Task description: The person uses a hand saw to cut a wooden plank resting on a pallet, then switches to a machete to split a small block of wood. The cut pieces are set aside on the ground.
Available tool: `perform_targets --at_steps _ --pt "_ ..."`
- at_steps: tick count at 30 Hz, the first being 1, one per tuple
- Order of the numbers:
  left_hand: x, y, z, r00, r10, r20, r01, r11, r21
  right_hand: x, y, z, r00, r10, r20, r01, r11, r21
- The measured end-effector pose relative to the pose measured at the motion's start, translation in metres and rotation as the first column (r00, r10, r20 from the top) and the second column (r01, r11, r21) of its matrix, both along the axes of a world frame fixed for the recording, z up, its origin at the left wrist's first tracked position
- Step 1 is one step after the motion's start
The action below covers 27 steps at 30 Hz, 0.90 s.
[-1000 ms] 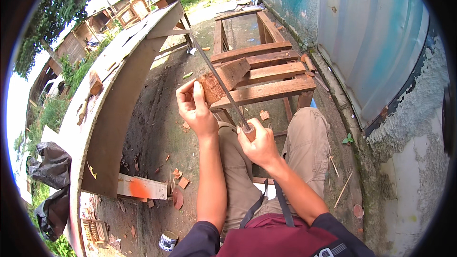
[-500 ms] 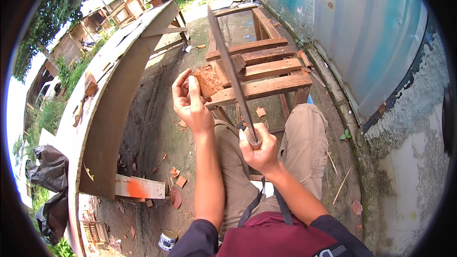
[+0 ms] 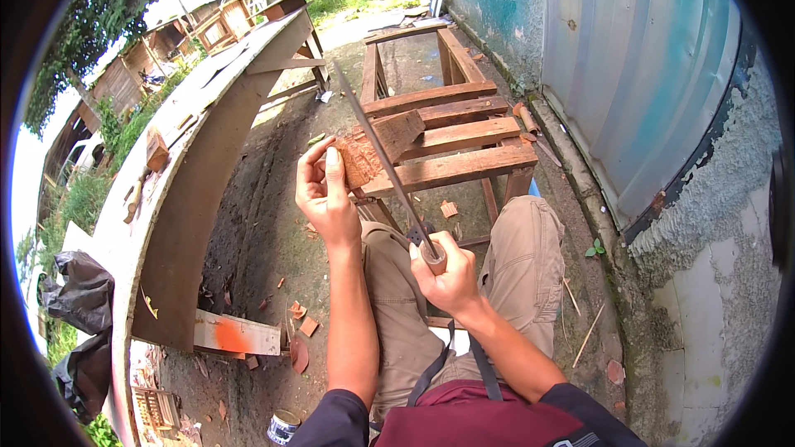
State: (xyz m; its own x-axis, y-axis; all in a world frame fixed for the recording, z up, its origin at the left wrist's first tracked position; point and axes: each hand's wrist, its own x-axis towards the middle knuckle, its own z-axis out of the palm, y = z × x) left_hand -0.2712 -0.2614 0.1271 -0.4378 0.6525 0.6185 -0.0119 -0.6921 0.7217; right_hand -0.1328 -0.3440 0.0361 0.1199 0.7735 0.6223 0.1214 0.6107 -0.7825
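Note:
My left hand (image 3: pixel 325 190) pinches the near left end of a wooden block (image 3: pixel 358 161) between thumb and fingers. The block's face is rough, reddish and hacked, and its far end lies over the slats of a low wooden frame (image 3: pixel 460 172). My right hand (image 3: pixel 450 277) is wrapped round the wooden handle of a machete (image 3: pixel 373 136), whose long dark blade shows nearly edge-on. The blade points up and away, crossing in front of the block. Whether its edge touches the wood I cannot tell.
Wood chips (image 3: pixel 309 326) lie scattered on the ground, with a small can (image 3: pixel 283 427) near the lower edge. A long pale-topped table (image 3: pixel 124 223) curves along the left, carrying a wooden mallet-like piece (image 3: pixel 156 149) and a black plastic bag (image 3: pixel 83 294). A corrugated metal wall (image 3: pixel 638 74) stands right.
The machete has tipped left and lower, its blade now slanting across the block. The block's far end shows more. My right hand has shifted slightly left and down; the left keeps its grip.

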Motion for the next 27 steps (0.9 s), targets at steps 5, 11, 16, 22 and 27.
perform_targets --at_steps 5,11,16,22,27 --pt "-0.012 0.008 -0.008 0.986 0.112 -0.123 -0.109 0.994 0.031 -0.003 0.004 -0.013 0.999 0.033 0.021 -0.031 0.994 -0.107" --pt "-0.004 0.0 -0.003 0.999 -0.032 0.027 0.032 0.999 0.017 -0.009 -0.005 0.017 0.998 0.039 -0.056 -0.039 0.999 0.006" --pt "-0.01 0.007 -0.004 0.998 0.033 -0.046 -0.03 0.998 0.063 0.0 0.008 -0.003 0.994 0.071 0.08 -0.064 0.994 -0.091" --pt "-0.009 0.001 -0.009 0.998 0.019 -0.063 -0.017 0.999 0.037 0.003 -0.001 0.017 0.999 0.002 -0.035 0.001 0.996 0.084" --pt "-0.01 0.001 -0.011 0.997 -0.034 0.062 0.031 0.999 0.044 0.001 0.002 0.012 0.997 0.074 0.031 -0.073 0.996 -0.058"
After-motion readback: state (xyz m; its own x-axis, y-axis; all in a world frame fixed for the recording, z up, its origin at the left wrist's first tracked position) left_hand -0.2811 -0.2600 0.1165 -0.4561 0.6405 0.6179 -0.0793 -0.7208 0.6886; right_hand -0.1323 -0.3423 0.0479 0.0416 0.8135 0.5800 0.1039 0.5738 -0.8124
